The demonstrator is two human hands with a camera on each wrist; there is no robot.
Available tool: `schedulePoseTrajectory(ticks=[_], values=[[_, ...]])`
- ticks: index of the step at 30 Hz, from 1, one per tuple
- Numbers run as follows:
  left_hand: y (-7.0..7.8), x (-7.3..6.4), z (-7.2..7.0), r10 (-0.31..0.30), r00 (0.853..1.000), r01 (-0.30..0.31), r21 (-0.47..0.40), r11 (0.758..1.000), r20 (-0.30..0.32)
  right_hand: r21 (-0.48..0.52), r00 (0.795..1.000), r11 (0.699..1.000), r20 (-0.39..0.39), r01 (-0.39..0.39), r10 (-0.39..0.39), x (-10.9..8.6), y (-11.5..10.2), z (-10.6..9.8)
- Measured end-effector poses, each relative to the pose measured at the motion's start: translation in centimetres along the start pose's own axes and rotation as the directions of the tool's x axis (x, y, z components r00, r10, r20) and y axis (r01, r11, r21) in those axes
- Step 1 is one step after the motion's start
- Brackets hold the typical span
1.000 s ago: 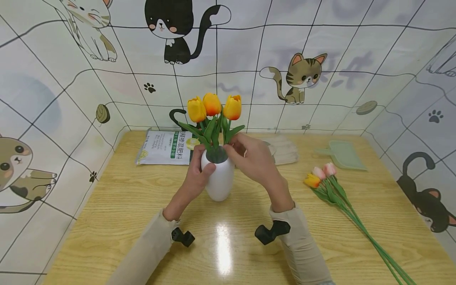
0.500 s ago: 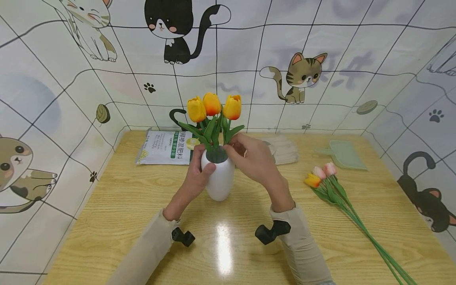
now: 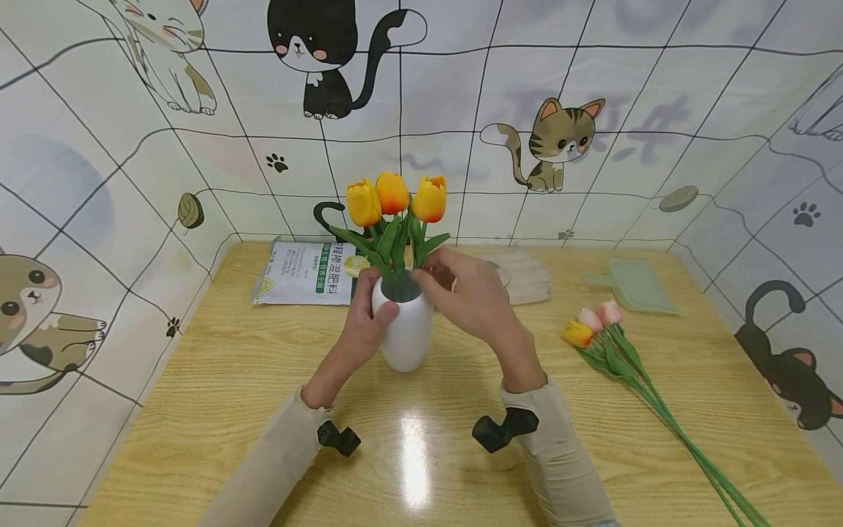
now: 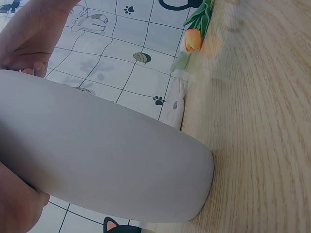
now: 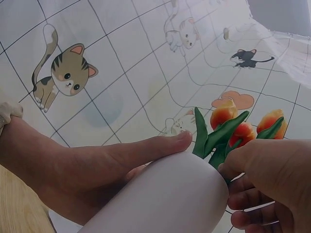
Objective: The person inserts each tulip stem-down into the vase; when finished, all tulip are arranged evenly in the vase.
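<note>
The vase (image 3: 405,333) stands on the table (image 3: 250,380), left of its middle and nearer the far edge, long axis upright, mouth up. Yellow-orange tulips (image 3: 390,241) point upward from it, leaves splaying sideways. The left hand (image 3: 364,322) curls round the vase, thumb in front; the right hand (image 3: 470,293) pinches their greenery at the mouth. A second bunch (image 3: 615,359) lies slantwise, heads toward the far edge, stems toward the near right corner. The table is pale wood grain; the wall (image 3: 448,88) bears cats on a black grid. Along the far edge, a pack (image 3: 299,274) reads 掺混肥料; its smaller print is illegible.
</note>
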State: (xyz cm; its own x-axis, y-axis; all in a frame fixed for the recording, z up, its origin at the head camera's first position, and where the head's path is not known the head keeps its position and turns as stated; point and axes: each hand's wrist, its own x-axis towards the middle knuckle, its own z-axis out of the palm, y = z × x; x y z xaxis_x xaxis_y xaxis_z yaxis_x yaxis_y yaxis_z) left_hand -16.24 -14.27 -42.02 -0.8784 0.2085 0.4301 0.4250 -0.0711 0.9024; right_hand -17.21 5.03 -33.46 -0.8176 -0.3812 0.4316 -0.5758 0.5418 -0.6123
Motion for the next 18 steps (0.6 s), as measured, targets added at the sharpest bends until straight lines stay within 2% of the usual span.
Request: schedulePoseTrajectory(ticks=[18], values=[[0.42,0.01,0.13,0.003,1.000,-0.003,0.016,1.000,-0.003,0.006,1.000,1.000,0.025,0.013,-0.013,-0.06,-0.05,-0.32]])
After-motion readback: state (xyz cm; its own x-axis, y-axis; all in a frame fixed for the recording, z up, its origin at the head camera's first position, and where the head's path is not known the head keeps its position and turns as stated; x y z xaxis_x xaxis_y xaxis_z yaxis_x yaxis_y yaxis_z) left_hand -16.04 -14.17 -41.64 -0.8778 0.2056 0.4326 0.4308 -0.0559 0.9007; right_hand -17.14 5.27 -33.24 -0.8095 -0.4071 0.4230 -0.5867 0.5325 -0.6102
